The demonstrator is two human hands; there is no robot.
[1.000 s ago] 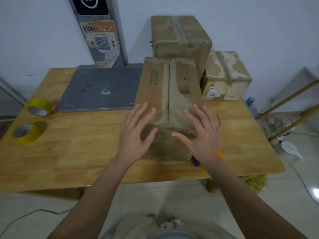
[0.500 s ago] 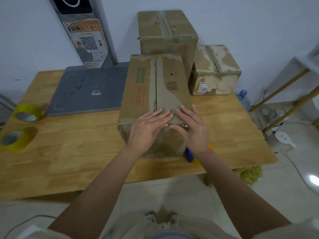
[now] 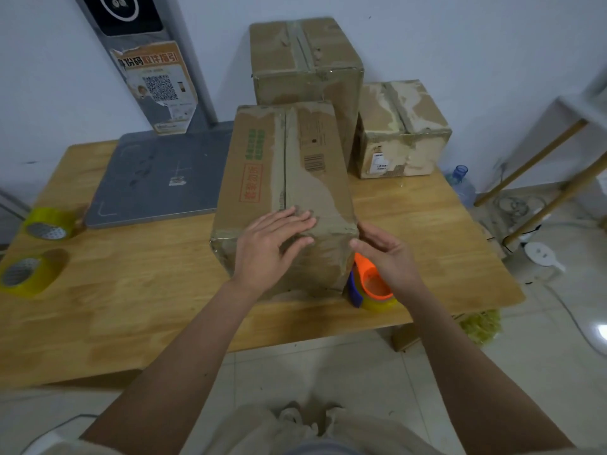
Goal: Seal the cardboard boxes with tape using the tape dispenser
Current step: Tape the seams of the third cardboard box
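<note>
1. Your left hand point(image 3: 267, 246) lies flat, fingers straight, on the near top edge of the front box point(image 3: 285, 192), which stands at the tabletop's near edge, right of centre. Your right hand point(image 3: 387, 254) hovers relaxed and holding nothing at the box's near right corner, just above the tape dispenser point(image 3: 371, 287).
2. The dispenser sits at the near edge, touching or almost touching the box's right side. It looks light, rigid plastic; I judge the orange handle the place to grip.
3. The box is worn, creased cardboard and will likely give under pressure, so press beside the centre seam.
4. The wooden tabletop point(image 3: 131, 290) looks smooth; the box may slide.
5. Two tape rolls point(image 3: 36, 274) lie at the left edge and a grey mat point(image 3: 157, 178) lies toward the far left.
6. Two more boxes point(image 3: 400, 126) stand at the far edge against the white wall.
</note>
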